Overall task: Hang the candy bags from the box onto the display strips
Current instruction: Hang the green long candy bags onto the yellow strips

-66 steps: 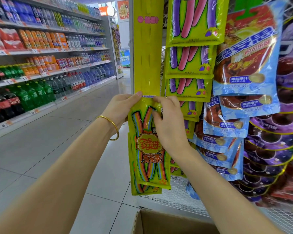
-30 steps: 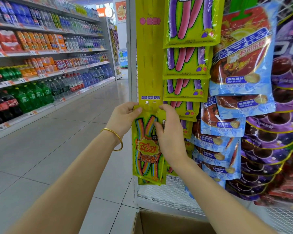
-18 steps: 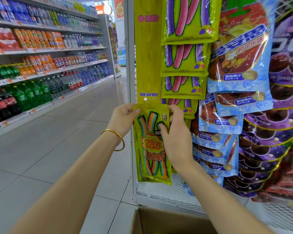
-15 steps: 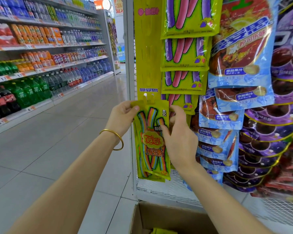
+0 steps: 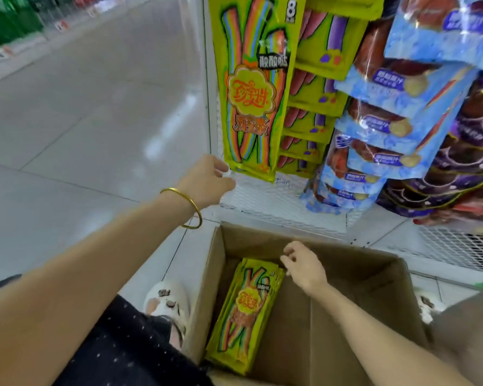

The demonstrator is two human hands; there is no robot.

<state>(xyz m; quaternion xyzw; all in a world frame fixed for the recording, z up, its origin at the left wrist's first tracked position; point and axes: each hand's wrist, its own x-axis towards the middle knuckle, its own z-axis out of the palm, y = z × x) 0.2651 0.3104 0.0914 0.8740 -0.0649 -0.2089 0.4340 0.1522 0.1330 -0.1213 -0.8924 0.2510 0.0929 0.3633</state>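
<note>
A yellow-green rainbow candy bag (image 5: pixel 248 87) hangs on the display strip at the rack's left edge. My left hand (image 5: pixel 207 181) is just below its bottom left corner, fingers loosely apart, holding nothing. A cardboard box (image 5: pixel 360 274) stands on the floor below. A stack of the same rainbow candy bags (image 5: pixel 247 313) lies along its left side. My right hand (image 5: pixel 303 264) reaches into the box, fingers spread just above the top right corner of the stack, empty.
Green bags with pink and purple sticks (image 5: pixel 318 79), blue bags (image 5: pixel 396 107) and purple bags (image 5: pixel 471 151) hang to the right on the white wire rack (image 5: pixel 276 196). My slippered foot (image 5: pixel 168 302) stands left of the box. Tiled aisle floor lies to the left.
Both hands let go of the bag, which now hangs on the strip. The view tipped down to the box. My right hand dropped into the box; my left hand lowered to the bag's bottom.
</note>
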